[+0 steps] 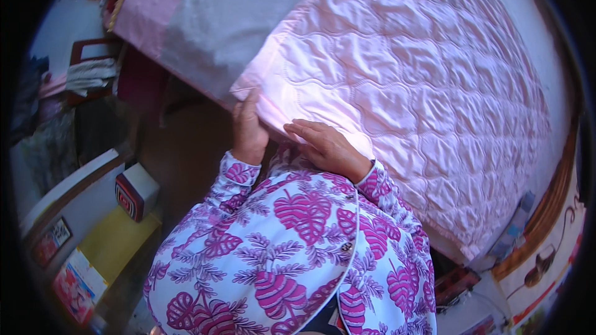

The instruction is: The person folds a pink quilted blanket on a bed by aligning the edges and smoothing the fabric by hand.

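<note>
A pink quilted bedspread [397, 80] with wavy stitching covers most of the bed. At its near left corner, my left hand [249, 129] is closed round the plain pink border, with part of the fingers hidden by the cloth. My right hand [330, 147] lies palm down on the near edge, a little to the right, its fingers stretched out and resting on the fabric. Beyond the left hand, the bedspread's side edge runs away over a grey-white sheet [217, 22]. Wrinkles cross much of the quilted surface.
A pink patterned cloth [144, 28] hangs at the bed's far left. Folded towels [91, 75] lie on a wooden chair at left. Lower down are a white box [138, 191] with a striped side and a yellow surface [116, 242]. A wooden headboard-like edge [546, 223] curves along the right.
</note>
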The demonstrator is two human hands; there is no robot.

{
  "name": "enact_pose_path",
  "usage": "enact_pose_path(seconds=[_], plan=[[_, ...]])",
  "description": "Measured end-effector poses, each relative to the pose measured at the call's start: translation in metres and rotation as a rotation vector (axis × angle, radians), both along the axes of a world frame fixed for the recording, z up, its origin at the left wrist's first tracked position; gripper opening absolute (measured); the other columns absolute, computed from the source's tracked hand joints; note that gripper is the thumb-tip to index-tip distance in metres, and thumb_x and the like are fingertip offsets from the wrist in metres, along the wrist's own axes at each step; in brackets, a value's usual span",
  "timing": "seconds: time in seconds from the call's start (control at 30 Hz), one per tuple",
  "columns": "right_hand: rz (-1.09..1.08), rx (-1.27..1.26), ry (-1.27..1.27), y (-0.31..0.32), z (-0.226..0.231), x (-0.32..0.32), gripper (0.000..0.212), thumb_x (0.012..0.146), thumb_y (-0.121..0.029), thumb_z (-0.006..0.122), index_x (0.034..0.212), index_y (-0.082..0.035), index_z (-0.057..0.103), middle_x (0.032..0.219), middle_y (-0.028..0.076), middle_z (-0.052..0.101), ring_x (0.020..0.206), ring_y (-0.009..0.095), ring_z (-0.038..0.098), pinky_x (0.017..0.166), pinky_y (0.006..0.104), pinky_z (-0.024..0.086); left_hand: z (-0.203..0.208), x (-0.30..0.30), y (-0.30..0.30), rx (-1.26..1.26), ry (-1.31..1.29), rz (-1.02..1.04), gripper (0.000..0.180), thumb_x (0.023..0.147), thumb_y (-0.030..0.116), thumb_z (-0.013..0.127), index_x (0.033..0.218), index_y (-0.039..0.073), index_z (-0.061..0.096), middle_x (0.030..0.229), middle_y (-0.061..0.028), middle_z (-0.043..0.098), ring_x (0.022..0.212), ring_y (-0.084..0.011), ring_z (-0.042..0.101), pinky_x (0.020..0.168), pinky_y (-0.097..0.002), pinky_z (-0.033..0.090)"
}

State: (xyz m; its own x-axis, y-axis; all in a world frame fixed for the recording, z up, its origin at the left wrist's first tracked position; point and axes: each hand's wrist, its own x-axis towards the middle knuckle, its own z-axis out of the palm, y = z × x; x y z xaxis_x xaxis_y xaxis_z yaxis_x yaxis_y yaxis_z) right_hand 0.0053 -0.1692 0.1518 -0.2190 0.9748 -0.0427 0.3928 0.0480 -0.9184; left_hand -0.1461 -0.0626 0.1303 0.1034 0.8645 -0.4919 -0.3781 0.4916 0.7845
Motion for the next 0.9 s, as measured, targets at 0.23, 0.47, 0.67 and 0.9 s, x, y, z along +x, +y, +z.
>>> enact_pose_path(seconds=[0.23,0.47,0.67,0.9], plan=[[-0.528,0.065,-0.281,-0.056,-0.063,0.028,0.042,0.083,-0.024,0.055,0.121,-0.008,0.05,0.128,0.02,0.044,0.117,0.039,0.041,0.098,0.0444,0.033,-0.013,-0.004,0.005,-0.033,-0.018,-0.055,0.032,0.086,0.017,0.056,0.113,0.0,0.051,0.108,-0.0082,0.057,0.1,-0.0195,0.054,0.089,-0.0327,0.042],[-0.997,-0.234,-0.888,-0.153,-0.122,0.064,0.045,0.079,-0.028,0.057,0.122,-0.019,0.052,0.134,0.013,0.038,0.124,0.033,0.033,0.101,0.055,0.02,-0.033,-0.005,0.019,-0.045,0.044,-0.062,0.036,0.09,0.021,0.05,0.117,-0.003,0.05,0.113,-0.0104,0.054,0.104,-0.0211,0.052,0.092,-0.0331,0.041],[-1.282,-0.522,-0.905,-0.232,-0.126,0.078,0.045,0.081,-0.029,0.054,0.125,-0.022,0.05,0.137,0.011,0.037,0.128,0.031,0.028,0.103,0.0557,0.013,-0.034,-0.016,0.016,-0.094,0.128,-0.154,0.044,0.091,0.03,0.046,0.122,-0.002,0.044,0.12,-0.011,0.049,0.111,-0.0236,0.047,0.096,-0.0345,0.037],[-1.486,-0.776,-0.901,-0.272,-0.134,0.082,0.044,0.083,-0.035,0.052,0.126,-0.025,0.048,0.138,0.008,0.034,0.128,0.029,0.029,0.097,0.0641,0.02,-0.057,-0.031,0.024,0.229,0.268,-0.466,0.036,0.091,0.006,0.045,0.124,-0.003,0.039,0.115,-0.0111,0.048,0.103,-0.0186,0.047,0.091,-0.0299,0.04]])
